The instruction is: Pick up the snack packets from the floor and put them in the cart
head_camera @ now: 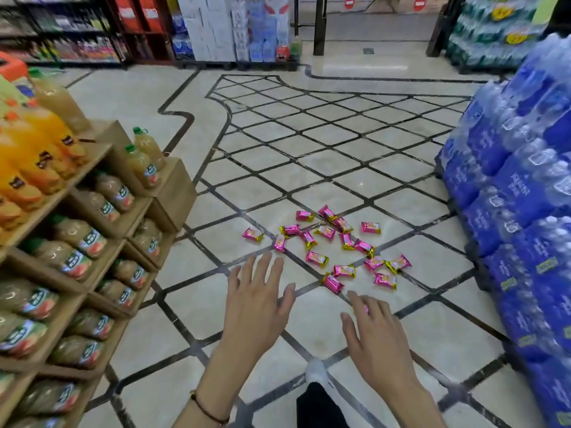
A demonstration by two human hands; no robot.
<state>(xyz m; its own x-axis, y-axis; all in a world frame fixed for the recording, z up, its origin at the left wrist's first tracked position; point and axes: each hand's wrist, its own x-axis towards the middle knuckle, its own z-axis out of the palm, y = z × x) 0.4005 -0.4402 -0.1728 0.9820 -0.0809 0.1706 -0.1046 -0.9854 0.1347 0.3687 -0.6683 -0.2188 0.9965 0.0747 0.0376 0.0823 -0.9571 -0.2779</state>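
A dark trouser leg (318, 407) and a white shoe (315, 372) sit lowest in view, between the two forearms. A thin beaded bracelet (207, 410) rings the left wrist.

The snack packets (317, 258) are small glossy pink pillow wrappers with gold crimped ends. Close to twenty of them lie loose on the floor (309, 168), scattered just ahead of the fingertips and a little to the right of the left hand. Some overlap and others lie alone. The nearest clear one (333, 283) lies between the two hands, just beyond the right index fingertip.

The left hand (259, 301) reaches forward palm down, fingers straight and spread, released and holding nothing, short of the nearest packets. The right hand (374, 335) also reaches out palm down with fingers extended and unclenched. A sliver of pink wrapper (366, 309) shows between its fingers, and whether they touch it cannot be told.

The floor is cream marble crossed by dark diagonal lines. Left of the left hand stand wooden shelves (102, 163) of juice bottles (77, 239). Right of the right hand rise stacked blue packs of water bottles (525, 211).
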